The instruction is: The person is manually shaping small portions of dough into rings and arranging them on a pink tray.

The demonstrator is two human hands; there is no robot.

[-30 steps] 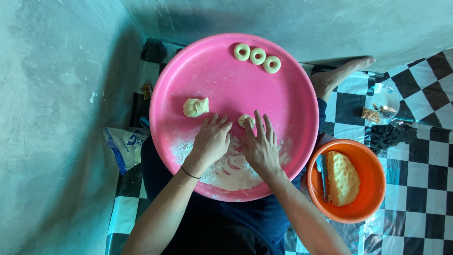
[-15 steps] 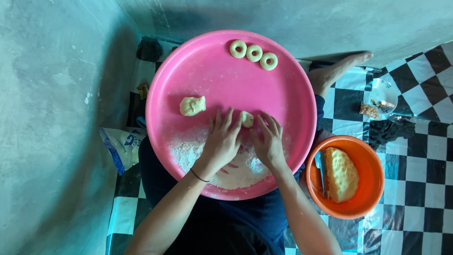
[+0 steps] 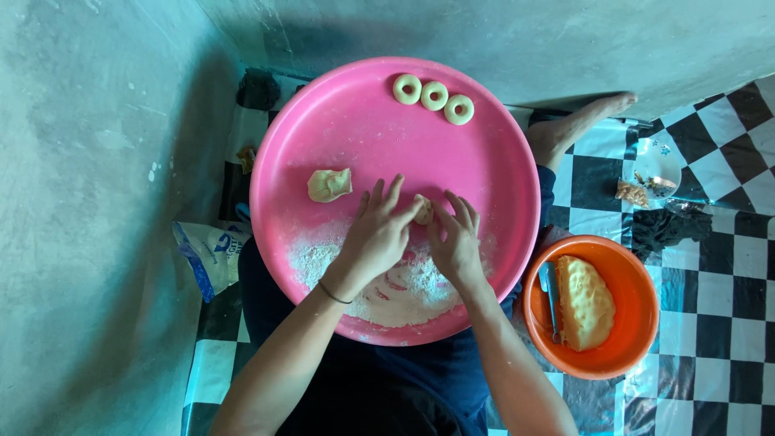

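Pale dough piece (image 3: 422, 209) pinched between both hands' fingers – left hand (image 3: 378, 236), right hand (image 3: 454, 245) – palms down over pink tray (image 3: 355, 121)

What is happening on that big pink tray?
A person sits on the floor with a large pink tray across their lap. Both hands, the left hand and the right hand, pinch a small piece of dough between the fingers, above a patch of loose flour. Three finished dough rings lie in a row at the tray's far edge, and another dough lump waits to the left. An orange bowl beside the tray holds a larger mass of dough.
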